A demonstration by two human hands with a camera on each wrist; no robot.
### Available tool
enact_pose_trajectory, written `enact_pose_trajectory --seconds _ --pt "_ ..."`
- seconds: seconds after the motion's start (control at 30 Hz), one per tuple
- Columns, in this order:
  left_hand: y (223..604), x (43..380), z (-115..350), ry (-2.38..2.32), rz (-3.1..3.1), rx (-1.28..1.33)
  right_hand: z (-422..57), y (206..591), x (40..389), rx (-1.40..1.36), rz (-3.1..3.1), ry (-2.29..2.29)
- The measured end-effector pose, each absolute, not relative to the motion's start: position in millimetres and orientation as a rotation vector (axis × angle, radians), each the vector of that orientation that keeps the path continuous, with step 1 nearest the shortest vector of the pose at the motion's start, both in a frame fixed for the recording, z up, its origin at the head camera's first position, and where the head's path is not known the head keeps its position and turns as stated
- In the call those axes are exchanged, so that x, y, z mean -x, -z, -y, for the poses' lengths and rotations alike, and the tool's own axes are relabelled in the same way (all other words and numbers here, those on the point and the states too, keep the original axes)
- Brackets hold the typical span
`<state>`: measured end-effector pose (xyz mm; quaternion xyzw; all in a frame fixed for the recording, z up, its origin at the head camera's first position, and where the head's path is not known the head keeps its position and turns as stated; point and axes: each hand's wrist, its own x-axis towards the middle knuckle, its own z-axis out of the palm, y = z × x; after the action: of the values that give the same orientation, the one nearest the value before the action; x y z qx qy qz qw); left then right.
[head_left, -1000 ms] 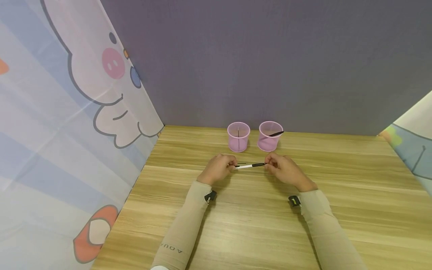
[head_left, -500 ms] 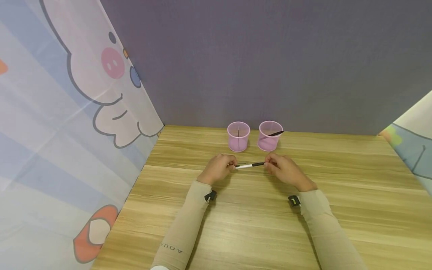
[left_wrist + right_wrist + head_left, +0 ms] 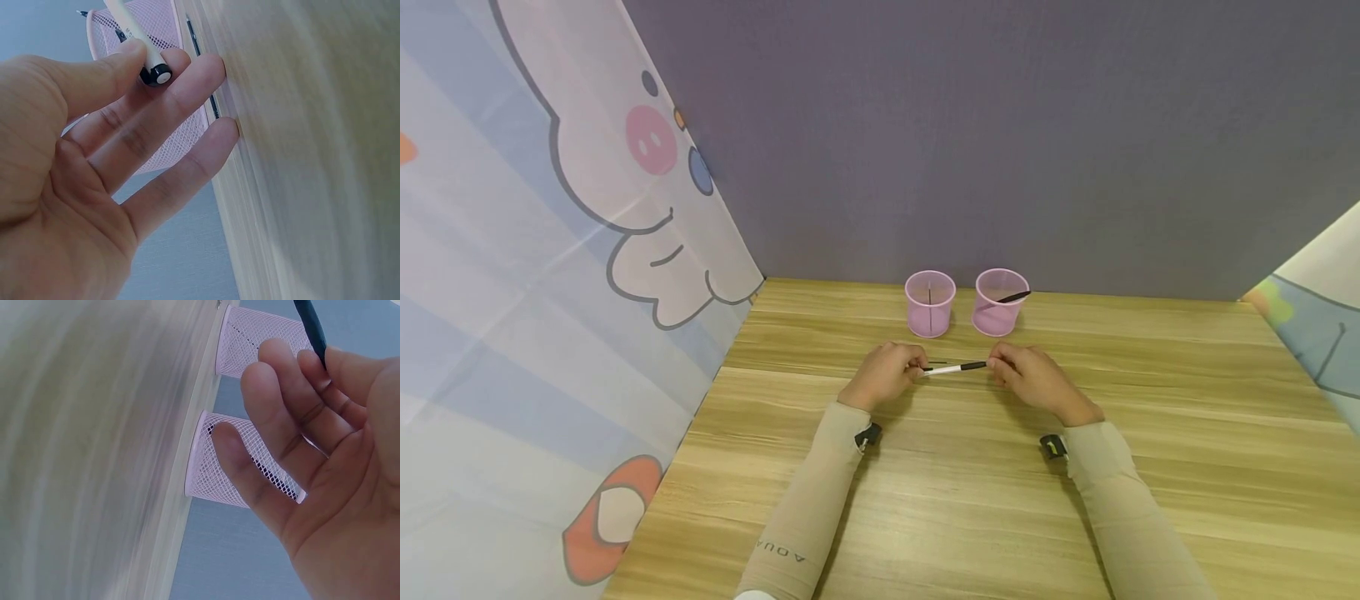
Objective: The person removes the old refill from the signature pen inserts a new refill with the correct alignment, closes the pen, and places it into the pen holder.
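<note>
Between my two hands, a white pen with a black grip section lies nearly level, low over the table. Thumb and index finger of my left hand pinch its white end, whose black end piece shows in the left wrist view. My right hand pinches the black end by its tip, the very point hidden by the fingers. The other fingers of both hands are spread loosely. Just behind the pen, a thin dark refill with a pointed tip lies on the wooden table.
Behind the hands stand two pink mesh cups. The left cup has a thin dark stick inside; a black pen leans out of the right cup. A grey panel closes the back, and a cartoon-printed curtain hangs at left.
My right fingertips have shifted very slightly at the pen's black end. The left hand, the pen's white end and the cups stay in place.
</note>
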<state>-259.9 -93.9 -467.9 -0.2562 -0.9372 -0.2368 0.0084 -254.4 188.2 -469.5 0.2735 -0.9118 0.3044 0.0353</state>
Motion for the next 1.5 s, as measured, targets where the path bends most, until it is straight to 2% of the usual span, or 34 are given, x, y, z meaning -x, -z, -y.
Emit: enact_pose_trajectory --seconds 0.63,1.03,1.5 --pt "466.3 258.2 93.8 0.738 2.935 0.809 -187.0 467.8 252.5 -0.806 2.824 -0.928" --pt "467.0 258.6 94.1 0.747 2.947 0.796 -187.6 465.8 252.5 -0.809 2.794 -1.073" --pt "467.0 258.7 93.5 0.728 2.930 0.814 -185.7 467.7 254.1 -0.847 2.757 -0.985"
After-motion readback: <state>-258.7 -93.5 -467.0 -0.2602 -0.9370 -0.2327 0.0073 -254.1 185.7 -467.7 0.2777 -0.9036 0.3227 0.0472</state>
